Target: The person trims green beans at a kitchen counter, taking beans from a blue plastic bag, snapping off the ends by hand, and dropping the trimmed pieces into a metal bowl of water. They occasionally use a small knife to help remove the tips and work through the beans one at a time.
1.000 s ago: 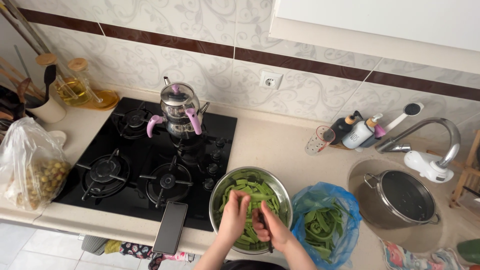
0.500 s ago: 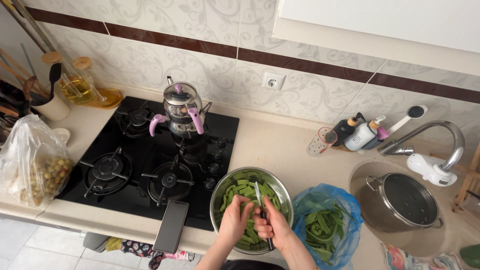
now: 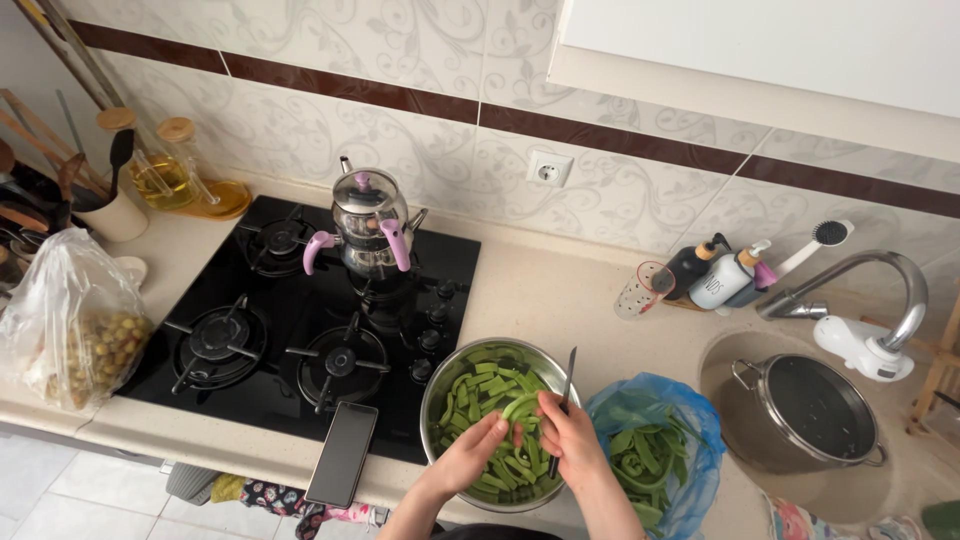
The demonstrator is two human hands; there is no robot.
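— Where's the bean?
— Lower middle of the frame, over the steel bowl. The green bean lies crosswise between both hands.

— Who holds it?
— The left hand pinches its near end; the right hand closes round the knife, blade up, touching its right end.

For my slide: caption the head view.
Both hands trim a green bean with a knife over a steel bowl.
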